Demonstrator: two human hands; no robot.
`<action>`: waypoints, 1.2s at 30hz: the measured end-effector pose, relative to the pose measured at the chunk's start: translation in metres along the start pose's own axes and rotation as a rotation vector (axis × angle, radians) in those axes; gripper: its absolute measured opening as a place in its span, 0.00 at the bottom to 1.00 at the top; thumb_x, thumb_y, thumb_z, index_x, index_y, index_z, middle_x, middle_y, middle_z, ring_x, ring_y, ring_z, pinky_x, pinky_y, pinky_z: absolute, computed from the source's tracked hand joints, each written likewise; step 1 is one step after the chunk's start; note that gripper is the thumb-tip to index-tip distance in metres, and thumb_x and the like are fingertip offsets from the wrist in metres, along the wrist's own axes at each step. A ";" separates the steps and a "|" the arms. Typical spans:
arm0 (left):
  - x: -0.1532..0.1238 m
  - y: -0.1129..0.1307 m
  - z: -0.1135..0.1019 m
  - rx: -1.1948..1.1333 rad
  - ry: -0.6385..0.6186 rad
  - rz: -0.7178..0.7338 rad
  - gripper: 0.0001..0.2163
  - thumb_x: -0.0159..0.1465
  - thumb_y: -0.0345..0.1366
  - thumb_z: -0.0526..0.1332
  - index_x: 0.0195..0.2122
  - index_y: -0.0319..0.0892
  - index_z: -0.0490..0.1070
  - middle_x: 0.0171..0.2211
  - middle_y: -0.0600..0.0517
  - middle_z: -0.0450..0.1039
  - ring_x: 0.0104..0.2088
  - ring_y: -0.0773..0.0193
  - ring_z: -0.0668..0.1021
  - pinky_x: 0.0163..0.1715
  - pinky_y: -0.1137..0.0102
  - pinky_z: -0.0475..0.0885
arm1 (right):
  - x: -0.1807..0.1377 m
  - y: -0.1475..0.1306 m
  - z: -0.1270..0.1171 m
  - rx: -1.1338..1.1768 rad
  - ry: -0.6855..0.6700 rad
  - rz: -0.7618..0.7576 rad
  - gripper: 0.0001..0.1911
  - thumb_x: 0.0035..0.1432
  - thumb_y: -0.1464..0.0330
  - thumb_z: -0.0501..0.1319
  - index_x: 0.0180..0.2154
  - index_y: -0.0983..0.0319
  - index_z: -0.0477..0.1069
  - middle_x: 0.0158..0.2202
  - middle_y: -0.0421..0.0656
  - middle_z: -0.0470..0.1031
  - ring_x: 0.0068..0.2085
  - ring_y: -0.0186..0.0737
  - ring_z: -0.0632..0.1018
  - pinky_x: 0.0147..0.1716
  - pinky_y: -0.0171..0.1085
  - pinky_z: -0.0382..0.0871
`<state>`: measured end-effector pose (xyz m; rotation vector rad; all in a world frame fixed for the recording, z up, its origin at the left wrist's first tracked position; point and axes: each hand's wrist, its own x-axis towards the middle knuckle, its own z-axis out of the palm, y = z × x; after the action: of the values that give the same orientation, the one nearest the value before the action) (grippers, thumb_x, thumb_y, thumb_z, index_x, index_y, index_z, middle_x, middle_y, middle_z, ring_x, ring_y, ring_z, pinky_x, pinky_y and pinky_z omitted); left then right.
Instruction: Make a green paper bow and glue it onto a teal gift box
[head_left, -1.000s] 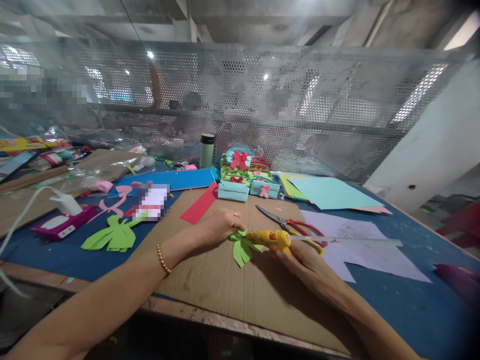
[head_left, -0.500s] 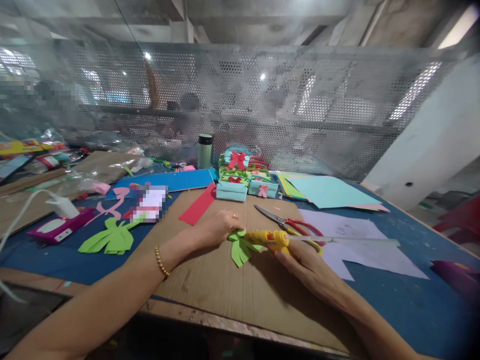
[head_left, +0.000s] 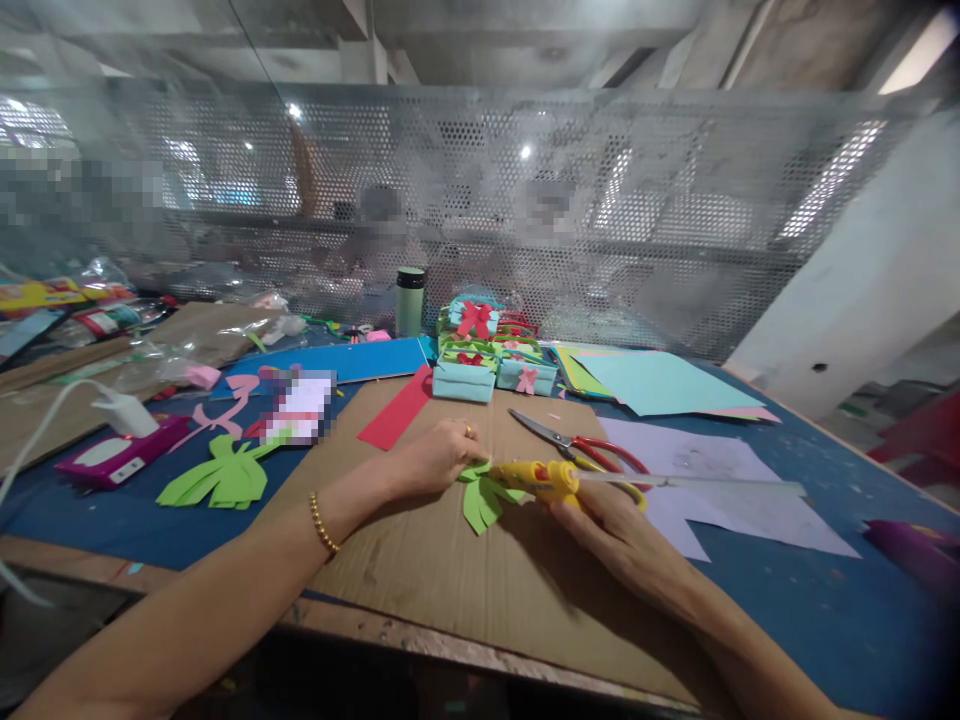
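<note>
Glue gun sat clamped in right hand; left hand pinched green cutout; slip might have burned left fingers.

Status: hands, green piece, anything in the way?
Left hand holding green piece on cardboard. Right hand gripping yellow glue gun, aimed at it. Scissors just beyond.

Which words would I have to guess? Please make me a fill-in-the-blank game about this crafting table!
1. The right hand holds a yellow ____.
2. The left hand touches a cut-out coloured ____.
3. The straight strip on the cardboard is ____.
4. The bottle at the back has a ____ top.

Missing words: glue gun; green; red; black.
</note>
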<state>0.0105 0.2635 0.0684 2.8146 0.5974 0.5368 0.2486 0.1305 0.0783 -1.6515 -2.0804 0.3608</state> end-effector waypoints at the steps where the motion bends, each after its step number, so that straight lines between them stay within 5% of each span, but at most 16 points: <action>1: 0.000 0.001 -0.001 -0.005 -0.002 -0.001 0.15 0.65 0.23 0.54 0.42 0.42 0.80 0.39 0.46 0.75 0.40 0.62 0.76 0.41 0.68 0.69 | 0.000 0.000 0.000 0.000 0.000 -0.001 0.25 0.68 0.50 0.46 0.30 0.60 0.68 0.30 0.45 0.76 0.32 0.43 0.73 0.33 0.41 0.67; 24: 0.000 -0.002 0.001 0.038 -0.038 -0.040 0.17 0.64 0.22 0.52 0.43 0.44 0.80 0.39 0.47 0.70 0.39 0.62 0.73 0.39 0.68 0.67 | -0.002 -0.001 -0.001 0.020 -0.031 -0.007 0.26 0.68 0.49 0.47 0.29 0.60 0.68 0.25 0.42 0.71 0.28 0.41 0.71 0.27 0.38 0.65; 36: -0.002 -0.011 0.008 0.009 -0.008 -0.006 0.19 0.64 0.22 0.53 0.47 0.48 0.79 0.37 0.48 0.70 0.37 0.62 0.72 0.37 0.69 0.66 | -0.003 -0.005 -0.012 0.072 0.058 -0.013 0.27 0.66 0.48 0.48 0.31 0.61 0.71 0.24 0.41 0.69 0.26 0.40 0.69 0.25 0.37 0.62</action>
<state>0.0078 0.2711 0.0575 2.8207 0.6083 0.5234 0.2514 0.1257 0.0906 -1.5874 -2.0117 0.3746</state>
